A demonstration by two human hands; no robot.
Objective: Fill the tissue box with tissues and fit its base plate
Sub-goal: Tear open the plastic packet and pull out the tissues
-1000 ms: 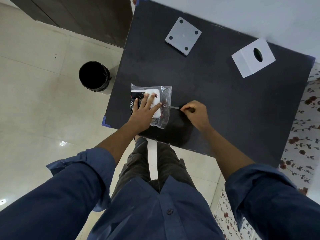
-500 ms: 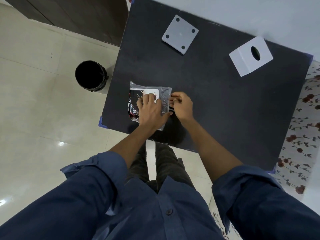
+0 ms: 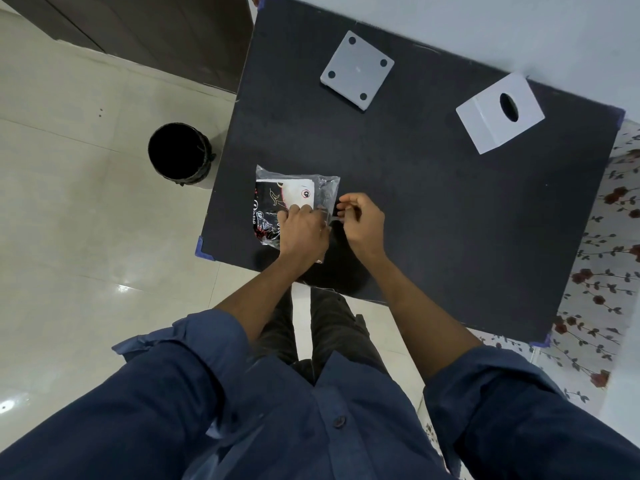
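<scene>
A clear plastic tissue pack [image 3: 287,197] with black and white print lies near the front left of the black table [image 3: 433,209]. My left hand [image 3: 303,233] presses down on the pack and pinches its right edge. My right hand [image 3: 362,221] pinches the same plastic edge from the right side. The white tissue box [image 3: 498,114] with an oval slot stands at the back right, far from both hands. The white square base plate [image 3: 356,69] with four dark round feet lies at the back centre.
A black waste bin [image 3: 180,154] stands on the tiled floor left of the table. A dark cabinet [image 3: 156,32] is at the back left. A floral cloth [image 3: 609,271] lies along the table's right side. Blue tape marks the table corners.
My right hand moved left from the table surface to the pack's right edge and took hold of the plastic. My left hand went from lying flat on the pack to pinching the same edge.
</scene>
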